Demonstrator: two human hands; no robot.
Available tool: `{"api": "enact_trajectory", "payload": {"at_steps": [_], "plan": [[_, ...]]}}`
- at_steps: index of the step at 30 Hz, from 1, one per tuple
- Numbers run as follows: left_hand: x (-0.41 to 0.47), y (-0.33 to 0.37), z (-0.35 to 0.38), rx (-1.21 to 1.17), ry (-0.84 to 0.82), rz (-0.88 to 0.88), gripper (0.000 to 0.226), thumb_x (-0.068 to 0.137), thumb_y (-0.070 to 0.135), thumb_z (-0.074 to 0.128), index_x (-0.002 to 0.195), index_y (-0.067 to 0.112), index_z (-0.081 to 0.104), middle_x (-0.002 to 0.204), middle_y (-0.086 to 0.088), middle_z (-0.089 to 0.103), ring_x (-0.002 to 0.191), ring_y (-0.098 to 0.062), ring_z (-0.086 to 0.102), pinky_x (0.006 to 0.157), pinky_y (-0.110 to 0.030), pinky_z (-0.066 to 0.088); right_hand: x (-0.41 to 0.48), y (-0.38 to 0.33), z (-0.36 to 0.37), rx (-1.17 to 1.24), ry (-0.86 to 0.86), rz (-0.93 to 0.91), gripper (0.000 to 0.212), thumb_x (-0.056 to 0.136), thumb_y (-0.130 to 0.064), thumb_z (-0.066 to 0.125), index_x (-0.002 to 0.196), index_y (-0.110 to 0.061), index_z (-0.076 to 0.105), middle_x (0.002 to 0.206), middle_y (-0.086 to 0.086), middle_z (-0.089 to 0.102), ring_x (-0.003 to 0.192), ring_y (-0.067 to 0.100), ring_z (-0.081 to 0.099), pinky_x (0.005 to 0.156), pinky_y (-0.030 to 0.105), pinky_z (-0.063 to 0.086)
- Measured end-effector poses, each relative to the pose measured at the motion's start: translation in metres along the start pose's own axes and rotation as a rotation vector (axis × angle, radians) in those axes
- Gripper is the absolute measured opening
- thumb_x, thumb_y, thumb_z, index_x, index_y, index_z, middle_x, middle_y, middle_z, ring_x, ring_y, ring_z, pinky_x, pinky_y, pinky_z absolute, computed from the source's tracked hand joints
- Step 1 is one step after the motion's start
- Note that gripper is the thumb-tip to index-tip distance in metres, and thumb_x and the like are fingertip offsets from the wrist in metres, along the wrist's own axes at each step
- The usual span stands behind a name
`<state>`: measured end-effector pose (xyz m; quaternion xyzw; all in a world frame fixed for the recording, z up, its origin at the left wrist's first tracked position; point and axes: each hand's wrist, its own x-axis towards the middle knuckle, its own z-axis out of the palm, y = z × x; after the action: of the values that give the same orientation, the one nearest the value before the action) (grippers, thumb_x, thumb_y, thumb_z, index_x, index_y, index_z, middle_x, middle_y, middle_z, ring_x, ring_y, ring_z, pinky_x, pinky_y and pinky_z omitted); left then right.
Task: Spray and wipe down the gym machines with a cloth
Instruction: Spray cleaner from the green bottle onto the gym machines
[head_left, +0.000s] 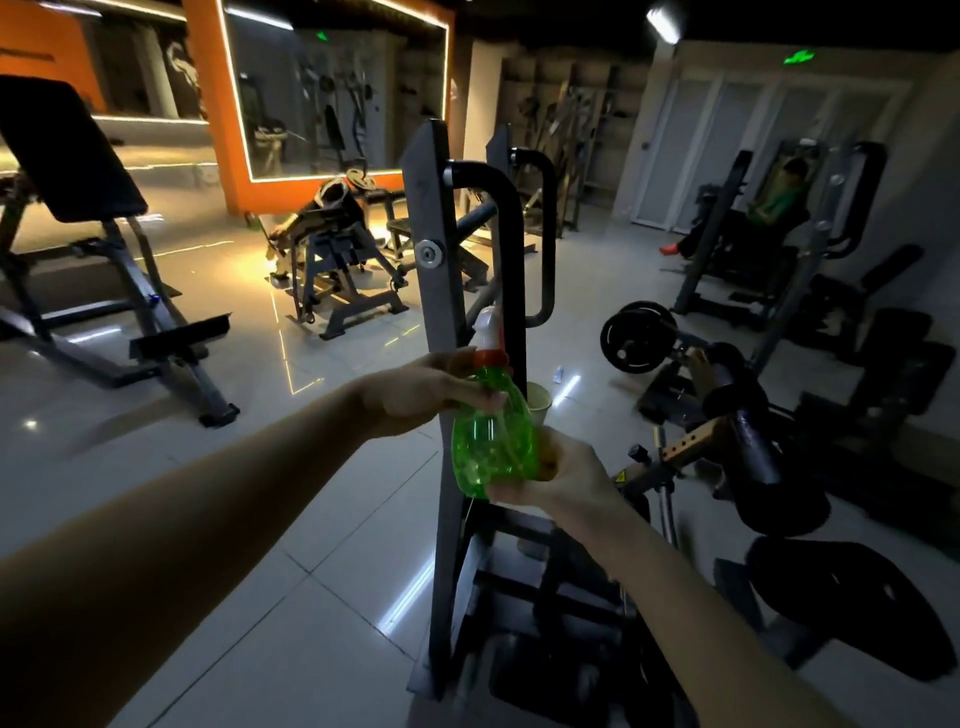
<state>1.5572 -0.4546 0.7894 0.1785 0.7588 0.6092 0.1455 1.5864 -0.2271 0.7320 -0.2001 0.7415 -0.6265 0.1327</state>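
A translucent green spray bottle (492, 441) with an orange collar and a white trigger head is held in front of me between both hands. My left hand (426, 389) grips it near the neck, just under the collar. My right hand (558, 475) cups the bottle's lower body from the right; something yellowish shows in that palm, too hidden to name. Directly behind the bottle rises the grey upright post (434, 218) of a gym machine with a curved black handle (501, 192). I see no cloth.
A black incline bench (72, 156) stands at the left. Weight plates (638, 338) and black pads (852, 597) crowd the right side. A yellow cup (540, 402) sits on the tiled floor behind the bottle. A person in green (774, 202) sits at a far machine.
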Motion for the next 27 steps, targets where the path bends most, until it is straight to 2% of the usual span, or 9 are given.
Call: {"api": "enact_trajectory", "payload": {"at_steps": [6, 9, 12, 15, 17, 19, 20, 23, 27], "plan": [[0.007, 0.015, -0.016, 0.038, 0.136, 0.094, 0.069, 0.063, 0.041, 0.083, 0.127, 0.025, 0.062, 0.128, -0.001, 0.066, 0.127, -0.023, 0.060, 0.112, -0.040, 0.046, 0.026, -0.017, -0.005, -0.087, 0.045, -0.071, 0.058, 0.072, -0.008, 0.091, 0.124, -0.017, 0.068, 0.111, -0.002, 0.078, 0.105, 0.014, 0.073, 0.092, 0.030, 0.059], [0.011, 0.019, -0.027, 0.033, 0.140, 0.111, 0.070, 0.064, 0.042, 0.082, 0.129, 0.025, 0.061, 0.133, -0.003, 0.064, 0.129, -0.025, 0.059, 0.116, -0.047, 0.043, 0.042, -0.024, -0.007, -0.119, 0.030, -0.090, 0.058, 0.072, -0.008, 0.091, 0.124, -0.017, 0.067, 0.110, -0.002, 0.078, 0.105, 0.014, 0.074, 0.091, 0.029, 0.060], [0.015, 0.020, -0.033, 0.033, 0.157, 0.118, 0.073, 0.059, 0.042, 0.081, 0.126, 0.026, 0.059, 0.138, -0.007, 0.061, 0.133, -0.027, 0.056, 0.116, -0.044, 0.042, 0.059, -0.023, -0.010, -0.129, 0.024, -0.084, 0.062, 0.071, -0.009, 0.092, 0.126, -0.017, 0.066, 0.113, -0.001, 0.077, 0.107, 0.015, 0.073, 0.091, 0.030, 0.060], [0.023, 0.012, -0.045, 0.009, 0.168, 0.118, 0.078, 0.059, 0.039, 0.084, 0.130, 0.023, 0.059, 0.141, -0.011, 0.060, 0.133, -0.026, 0.056, 0.116, -0.044, 0.042, 0.073, -0.015, -0.009, -0.123, 0.036, -0.065, 0.064, 0.067, -0.004, 0.094, 0.122, -0.020, 0.066, 0.112, -0.003, 0.077, 0.106, 0.013, 0.073, 0.088, 0.028, 0.060], [0.029, 0.001, -0.056, 0.000, 0.128, 0.109, 0.068, 0.071, 0.028, 0.083, 0.133, 0.016, 0.058, 0.134, -0.010, 0.063, 0.127, -0.023, 0.060, 0.113, -0.042, 0.046, 0.080, -0.009, -0.004, -0.112, 0.036, -0.041, 0.062, 0.066, 0.004, 0.091, 0.116, -0.022, 0.065, 0.105, -0.010, 0.078, 0.100, 0.009, 0.074, 0.082, 0.024, 0.060], [0.032, -0.009, -0.062, -0.014, 0.049, 0.090, 0.062, 0.080, 0.013, 0.075, 0.137, 0.007, 0.051, 0.126, -0.012, 0.064, 0.120, -0.023, 0.064, 0.107, -0.039, 0.051, 0.083, 0.001, 0.001, -0.086, 0.045, -0.009, 0.063, 0.067, 0.010, 0.088, 0.116, -0.022, 0.063, 0.104, -0.011, 0.078, 0.099, 0.009, 0.074, 0.081, 0.027, 0.061], [0.034, -0.014, -0.064, -0.020, 0.022, 0.088, 0.061, 0.082, 0.009, 0.073, 0.138, 0.005, 0.049, 0.124, -0.012, 0.064, 0.118, -0.023, 0.064, 0.105, -0.038, 0.053, 0.084, 0.004, 0.005, -0.079, 0.056, 0.012, 0.066, 0.067, 0.009, 0.089, 0.119, -0.021, 0.062, 0.108, -0.008, 0.077, 0.103, 0.011, 0.074, 0.083, 0.030, 0.062], [0.037, -0.031, -0.075, -0.038, -0.031, 0.073, 0.060, 0.084, 0.006, 0.076, 0.138, 0.010, 0.050, 0.125, -0.014, 0.064, 0.119, -0.026, 0.064, 0.104, -0.040, 0.053, 0.085, 0.013, 0.017, -0.140, 0.105, 0.039, 0.075, 0.065, -0.002, 0.095, 0.125, -0.025, 0.057, 0.117, -0.005, 0.073, 0.105, 0.008, 0.071, 0.083, 0.024, 0.060], [0.032, -0.051, -0.096, -0.083, -0.077, 0.061, 0.063, 0.075, 0.011, 0.081, 0.132, 0.014, 0.054, 0.126, -0.013, 0.064, 0.118, -0.023, 0.065, 0.096, -0.031, 0.055, 0.088, 0.026, 0.052, -0.164, 0.231, 0.088, 0.083, 0.056, -0.016, 0.101, 0.125, -0.032, 0.058, 0.119, -0.007, 0.074, 0.110, 0.012, 0.071, 0.094, 0.044, 0.060]]}}
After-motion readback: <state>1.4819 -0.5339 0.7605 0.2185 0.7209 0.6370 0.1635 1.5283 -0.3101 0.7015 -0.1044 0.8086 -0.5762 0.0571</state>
